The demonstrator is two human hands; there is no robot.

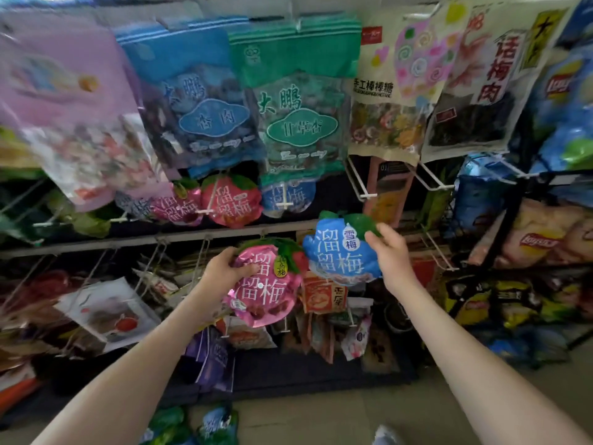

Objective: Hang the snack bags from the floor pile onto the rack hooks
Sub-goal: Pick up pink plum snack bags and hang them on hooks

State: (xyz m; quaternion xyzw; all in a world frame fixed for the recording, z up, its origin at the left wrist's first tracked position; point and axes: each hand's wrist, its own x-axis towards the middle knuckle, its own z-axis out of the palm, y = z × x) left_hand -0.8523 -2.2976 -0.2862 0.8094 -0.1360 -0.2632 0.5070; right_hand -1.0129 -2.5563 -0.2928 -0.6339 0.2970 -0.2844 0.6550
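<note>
My left hand (224, 268) grips a pink plum-shaped snack bag (266, 290) by its upper left edge, in front of the lower rack row. My right hand (390, 252) pinches the green leaf top of a blue plum-shaped snack bag (337, 252), held up just right of the pink one. Above them, a white rack hook (285, 205) carries a matching blue bag (288, 194). A red bag (231, 200) and a pink bag hang on hooks to its left. A few green and blue bags (192, 425) lie in a floor pile at the bottom.
Large blue (192, 101) and green (298, 101) bags hang on the top row, with candy and plum bags to the right. Empty white hooks (362, 184) stick out right of centre. Chip bags (539, 242) fill shelves at right. Mixed packets crowd the lower rack.
</note>
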